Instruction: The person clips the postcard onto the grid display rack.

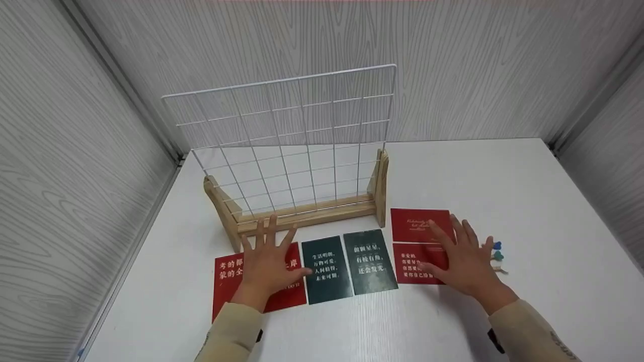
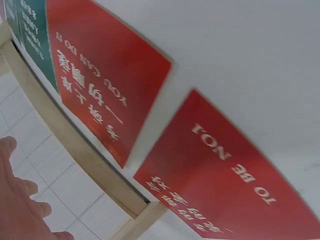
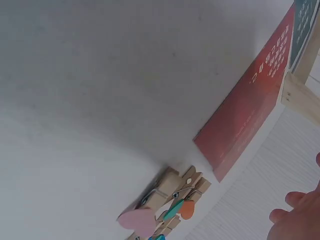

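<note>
My left hand (image 1: 266, 269) is spread with straight fingers over two red cards (image 2: 110, 65) printed with white characters. In the left wrist view its fingers (image 2: 25, 187) appear apart from the cards. My right hand (image 1: 468, 264), fingers also spread, is over the right edges of two more red cards, one (image 1: 407, 221) behind the other (image 1: 410, 249). Neither hand holds anything. Between the hands lie two dark green cards (image 1: 327, 294), side by side. Small wooden clothespins (image 3: 167, 192) with pink, teal, orange and blue hearts lie beside the right hand, partly hidden in the head view.
Behind the cards stands a white wire grid (image 1: 302, 105) in a wooden stand (image 1: 312, 213), which tilts slightly in the head view. The white table (image 1: 352, 327) is bounded by grey wood-grain panels (image 1: 453, 70) at the back and both sides.
</note>
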A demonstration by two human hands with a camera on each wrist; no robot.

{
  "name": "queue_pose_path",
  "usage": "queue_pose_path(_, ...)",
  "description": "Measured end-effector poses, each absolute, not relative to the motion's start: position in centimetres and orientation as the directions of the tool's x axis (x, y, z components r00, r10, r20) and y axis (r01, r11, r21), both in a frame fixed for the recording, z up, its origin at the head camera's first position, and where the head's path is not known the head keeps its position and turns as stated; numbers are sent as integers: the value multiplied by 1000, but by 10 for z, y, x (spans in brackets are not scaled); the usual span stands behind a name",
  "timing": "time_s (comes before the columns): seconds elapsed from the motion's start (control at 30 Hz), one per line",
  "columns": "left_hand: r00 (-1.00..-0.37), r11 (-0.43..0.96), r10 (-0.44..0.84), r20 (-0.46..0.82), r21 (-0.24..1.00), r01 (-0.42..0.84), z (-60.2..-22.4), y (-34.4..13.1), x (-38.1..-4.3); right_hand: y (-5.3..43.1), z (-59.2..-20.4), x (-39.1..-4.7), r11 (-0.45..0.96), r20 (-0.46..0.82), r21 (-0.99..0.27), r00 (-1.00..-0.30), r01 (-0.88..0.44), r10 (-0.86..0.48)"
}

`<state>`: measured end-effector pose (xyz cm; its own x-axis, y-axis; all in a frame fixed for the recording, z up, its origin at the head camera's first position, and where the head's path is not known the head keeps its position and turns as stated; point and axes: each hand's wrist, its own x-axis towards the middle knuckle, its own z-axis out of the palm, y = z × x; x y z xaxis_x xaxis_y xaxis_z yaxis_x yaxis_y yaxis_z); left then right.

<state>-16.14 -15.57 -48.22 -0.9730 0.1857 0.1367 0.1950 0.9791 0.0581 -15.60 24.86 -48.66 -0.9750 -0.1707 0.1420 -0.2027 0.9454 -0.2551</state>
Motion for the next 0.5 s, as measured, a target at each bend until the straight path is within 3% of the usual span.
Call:
queue_pose_path(0.27,-969,977,212,126,-3,213,-489,-172,-157,259,-489,-153,929,110,-294,-973,-226,-202)
queue_pose_path(0.5,-966,972,227,120,37,233,-492,-187,-155,267,-490,-150,909,105,-322,-965,-263,-242)
